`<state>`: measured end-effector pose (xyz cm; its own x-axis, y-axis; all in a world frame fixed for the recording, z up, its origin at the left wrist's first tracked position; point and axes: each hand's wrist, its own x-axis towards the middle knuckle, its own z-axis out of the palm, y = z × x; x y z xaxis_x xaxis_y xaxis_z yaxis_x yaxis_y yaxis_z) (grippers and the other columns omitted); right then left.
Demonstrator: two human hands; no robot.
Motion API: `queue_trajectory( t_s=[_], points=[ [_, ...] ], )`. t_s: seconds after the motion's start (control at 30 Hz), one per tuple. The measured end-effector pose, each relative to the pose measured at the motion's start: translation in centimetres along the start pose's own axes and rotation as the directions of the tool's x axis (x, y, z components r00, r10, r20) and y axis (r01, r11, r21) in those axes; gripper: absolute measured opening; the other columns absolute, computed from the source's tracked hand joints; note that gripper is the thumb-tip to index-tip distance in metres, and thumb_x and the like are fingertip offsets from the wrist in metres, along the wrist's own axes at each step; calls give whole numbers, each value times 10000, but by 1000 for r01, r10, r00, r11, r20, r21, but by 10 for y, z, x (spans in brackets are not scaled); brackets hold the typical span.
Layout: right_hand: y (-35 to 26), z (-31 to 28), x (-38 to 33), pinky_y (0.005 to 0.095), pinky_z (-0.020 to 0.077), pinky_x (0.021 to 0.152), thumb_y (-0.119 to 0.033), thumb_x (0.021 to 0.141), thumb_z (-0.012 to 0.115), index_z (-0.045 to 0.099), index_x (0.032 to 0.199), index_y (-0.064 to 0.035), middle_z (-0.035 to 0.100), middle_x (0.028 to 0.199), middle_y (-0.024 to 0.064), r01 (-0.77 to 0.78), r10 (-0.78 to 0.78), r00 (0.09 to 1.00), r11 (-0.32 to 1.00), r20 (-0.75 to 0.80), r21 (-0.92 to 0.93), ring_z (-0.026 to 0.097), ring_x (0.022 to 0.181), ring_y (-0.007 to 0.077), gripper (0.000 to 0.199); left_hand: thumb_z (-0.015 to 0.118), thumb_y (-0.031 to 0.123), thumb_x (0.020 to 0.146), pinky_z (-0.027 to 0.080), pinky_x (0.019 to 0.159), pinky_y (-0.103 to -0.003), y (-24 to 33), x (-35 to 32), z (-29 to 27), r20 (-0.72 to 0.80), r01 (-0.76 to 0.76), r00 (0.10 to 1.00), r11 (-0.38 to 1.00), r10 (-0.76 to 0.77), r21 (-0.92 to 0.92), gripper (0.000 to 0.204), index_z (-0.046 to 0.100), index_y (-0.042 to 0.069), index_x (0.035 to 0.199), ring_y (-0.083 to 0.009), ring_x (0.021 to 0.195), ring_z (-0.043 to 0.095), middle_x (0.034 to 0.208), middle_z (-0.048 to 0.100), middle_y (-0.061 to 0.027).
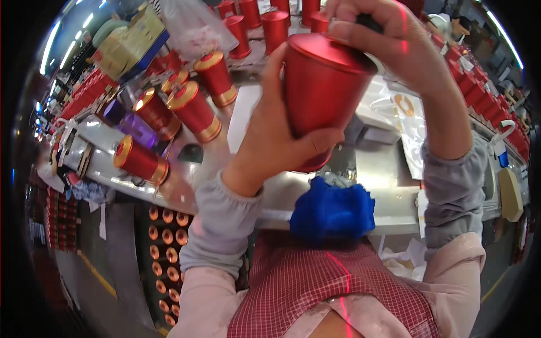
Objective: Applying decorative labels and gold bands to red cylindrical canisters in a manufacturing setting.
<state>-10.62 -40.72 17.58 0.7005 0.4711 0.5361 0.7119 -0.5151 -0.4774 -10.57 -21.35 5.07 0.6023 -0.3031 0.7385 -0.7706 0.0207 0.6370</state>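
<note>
A large red metal canister (324, 84) with a shallow cone-shaped top is held up above the bench. My left hand (273, 138) is wrapped round its side, the thumb across the front. At the canister's top, the fingers of my right hand (389, 36) are closed and bent over. Something small and dark shows among them, too hidden to name. Below the canister, a crumpled blue cloth (332, 209) lies at the bench's front edge. To the left, several red canisters with gold bands, one (194, 111) among them, stand on the bench.
The metal bench (394, 200) spreads before me. Plain red canisters (275, 31) line its back, beside a clear plastic bag (197, 28). A purple bottle (132, 125) is at the left. White packaging (380, 110) lies right of centre. Copper-coloured ringed parts (172, 254) stand in rows below left.
</note>
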Motion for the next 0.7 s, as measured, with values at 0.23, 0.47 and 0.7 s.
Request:
queue_trajectory(
  t_s=[0.23, 0.47, 0.7],
  points=[
    [65, 104, -59, 262, 479, 779, -285, 981, 522, 540, 1267, -15, 607, 993, 73, -187, 189, 966, 982, -175, 32, 567, 880, 113, 394, 596, 386, 909, 543, 826, -333, -1, -57, -9, 114, 477, 738, 395, -665, -785, 575, 428, 4, 1304, -232, 963, 647, 1122, 613, -155],
    [35, 155, -101, 329, 450, 927, -362, 972, 514, 477, 1310, 43, 624, 1162, 204, -415, 420, 903, 795, 93, 442, 594, 1080, 245, 529, 509, 434, 950, 576, 803, -370, -14, -84, -15, 162, 442, 605, 159, -780, -883, 569, 451, -12, 1299, -248, 940, 668, 1142, 614, -170],
    [30, 150, -108, 215, 424, 593, -414, 974, 504, 415, 1410, -44, 608, 1011, 29, -502, 434, 865, 745, 253, 440, 498, 704, 71, 579, 519, 440, 942, 569, 813, -391, -16, -87, -14, 103, 444, 603, 224, -791, -868, 583, 430, -9, 1303, -267, 962, 656, 1151, 605, -177]
  ],
)
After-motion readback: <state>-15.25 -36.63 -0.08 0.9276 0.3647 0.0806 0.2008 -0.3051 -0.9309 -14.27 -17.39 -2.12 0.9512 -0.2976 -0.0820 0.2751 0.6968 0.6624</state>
